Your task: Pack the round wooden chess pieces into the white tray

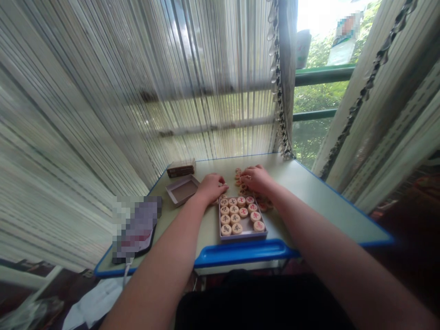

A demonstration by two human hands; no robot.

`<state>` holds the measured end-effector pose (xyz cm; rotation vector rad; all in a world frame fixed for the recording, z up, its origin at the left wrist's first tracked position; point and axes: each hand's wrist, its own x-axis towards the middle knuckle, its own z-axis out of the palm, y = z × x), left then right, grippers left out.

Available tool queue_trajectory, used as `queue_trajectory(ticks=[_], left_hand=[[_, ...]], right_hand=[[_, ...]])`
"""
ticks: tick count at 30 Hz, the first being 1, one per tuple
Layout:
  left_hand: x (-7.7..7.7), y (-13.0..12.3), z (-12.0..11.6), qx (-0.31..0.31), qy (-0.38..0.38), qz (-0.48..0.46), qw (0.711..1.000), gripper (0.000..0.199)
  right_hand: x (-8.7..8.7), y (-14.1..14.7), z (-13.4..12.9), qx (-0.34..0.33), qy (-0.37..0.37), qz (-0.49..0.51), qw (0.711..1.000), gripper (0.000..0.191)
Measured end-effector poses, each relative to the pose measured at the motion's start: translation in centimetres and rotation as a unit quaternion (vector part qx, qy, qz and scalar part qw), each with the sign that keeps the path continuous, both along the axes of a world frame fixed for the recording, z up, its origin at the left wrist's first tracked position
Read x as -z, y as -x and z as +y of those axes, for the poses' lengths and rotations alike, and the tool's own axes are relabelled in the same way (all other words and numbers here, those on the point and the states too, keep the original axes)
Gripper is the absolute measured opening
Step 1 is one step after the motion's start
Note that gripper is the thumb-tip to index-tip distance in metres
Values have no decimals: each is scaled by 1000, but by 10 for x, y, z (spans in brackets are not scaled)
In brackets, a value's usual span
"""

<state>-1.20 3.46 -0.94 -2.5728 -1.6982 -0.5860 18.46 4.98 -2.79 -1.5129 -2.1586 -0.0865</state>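
Observation:
A shallow box (243, 236) on the table holds several round wooden Chinese chess pieces (237, 228), black characters at its left and red ones at its right. A gap shows in its lower middle. Just beyond its far left corner is my left hand (210, 185), thumb and fingers closed around a pale chess piece that is mostly hidden. My right hand (257, 178) is past the far right side, with curled fingers on a chess piece among loose pieces (238, 174). More loose pieces lie partly hidden under both hands and beside the box.
An open box lid (184, 189) lies left of my left hand, with a small brown box (181, 167) behind it. A phone (137, 229) with a cable is at the table's left edge. A blue tray (242, 253) lines the near edge of the table (326, 211); curtains hang beyond.

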Motion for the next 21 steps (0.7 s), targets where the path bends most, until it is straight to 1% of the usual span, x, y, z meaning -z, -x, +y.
queue_trajectory(ticks=[3, 5, 6, 8, 10, 11, 12, 14, 18, 21], left_hand=[[1, -2, 0, -19, -10, -108, 994, 21], [3, -4, 2, -26, 3, -205, 978, 23], [5, -6, 3, -21, 16, -259, 965, 25], [8, -10, 6, 3, 56, -369, 928, 26], [9, -13, 8, 29, 99, -459, 883, 25], [10, -15, 8, 36, 114, -489, 864, 25], [10, -17, 8, 40, 124, -508, 851, 24], [9, -18, 8, 40, 130, -519, 844, 24], [7, -20, 4, 39, 129, -500, 855, 28], [3, -22, 0, 44, 129, -492, 860, 29]], right_hand=[[-4, 2, -4, -22, -14, 24, 999, 26], [-8, 6, -9, -62, -34, 52, 996, 24], [-9, 8, -12, -85, -43, 67, 993, 23], [-11, 13, -16, -125, -55, 87, 987, 23], [-13, 16, -19, -144, -61, 98, 983, 25], [-13, 18, -20, -147, -63, 100, 982, 25], [-14, 19, -20, -145, -66, 101, 982, 24], [-14, 19, -20, -139, -69, 104, 982, 23], [-14, 19, -19, -128, -62, 104, 984, 27], [-16, 20, -21, -118, -68, 93, 986, 28]])
